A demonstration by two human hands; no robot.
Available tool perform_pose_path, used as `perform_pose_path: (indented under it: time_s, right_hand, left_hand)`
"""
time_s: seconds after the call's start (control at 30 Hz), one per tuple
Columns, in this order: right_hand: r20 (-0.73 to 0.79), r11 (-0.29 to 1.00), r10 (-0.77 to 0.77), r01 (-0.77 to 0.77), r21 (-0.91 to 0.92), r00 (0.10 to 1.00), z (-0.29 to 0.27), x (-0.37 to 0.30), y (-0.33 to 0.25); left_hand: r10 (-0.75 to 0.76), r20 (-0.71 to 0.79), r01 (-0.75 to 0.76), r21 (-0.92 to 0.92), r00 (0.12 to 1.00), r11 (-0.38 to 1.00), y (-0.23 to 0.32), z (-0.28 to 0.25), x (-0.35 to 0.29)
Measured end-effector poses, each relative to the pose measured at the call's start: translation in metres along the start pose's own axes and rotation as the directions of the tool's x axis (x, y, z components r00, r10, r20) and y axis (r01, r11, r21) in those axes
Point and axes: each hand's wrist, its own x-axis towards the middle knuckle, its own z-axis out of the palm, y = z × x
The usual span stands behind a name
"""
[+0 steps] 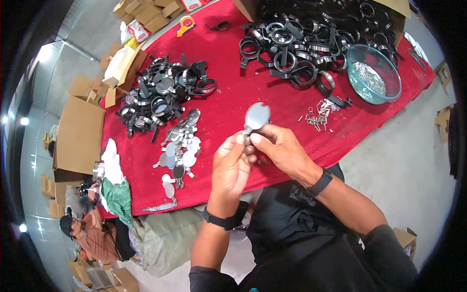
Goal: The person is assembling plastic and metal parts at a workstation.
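Both hands come together over the near part of the red tabletop, around a round grey metal disc [258,116] with a narrow tab and a notch in its rim. My left hand [230,166] is closed, its thumb and fingers pinching the tab at the disc's lower end. From the other side, my right hand [286,152] grips the same spot, its thumb against the tab. The fingers hide part of the tab. To the left lie more loose metal discs [189,158] with tabs. Small bent metal pins [318,120] are scattered right of my hands.
Black ring clamps [301,73] heap up at the back; another black pile [164,86] sits at left. A teal bowl [395,88] of metal pins stands at right. Also in view are a tape dispenser [185,27], cardboard boxes [78,136] and a seated person [99,236].
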Motion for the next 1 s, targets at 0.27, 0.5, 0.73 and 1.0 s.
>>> perform_pose_path:
  time_s: [0.27, 0.5, 0.73, 1.0]
  right_hand:
    - [-0.379, 0.979, -0.169, 0.199, 0.041, 0.910, -0.037, 0.007, -0.006]
    - [-0.078, 0.318, -0.403, 0.059, -0.946, 0.912, -0.107, 0.004, -0.038]
    - [0.067, 0.089, -0.491, 0.127, -0.988, 0.869, -0.089, 0.023, -0.040]
    - [0.049, 0.137, -0.573, 0.154, -0.978, 0.818, -0.048, 0.042, -0.006]
  left_hand:
    - [0.040, -0.074, 0.005, 0.536, 0.996, 0.844, -0.017, 0.032, 0.019]
    - [0.280, 0.142, -0.121, 0.988, 0.949, -0.091, 0.016, -0.005, 0.048]
    - [0.052, 0.185, -0.188, 0.980, 0.981, 0.068, 0.007, -0.003, 0.070]
    - [0.083, 0.137, -0.156, 0.704, 0.987, 0.692, -0.020, -0.005, 0.075]
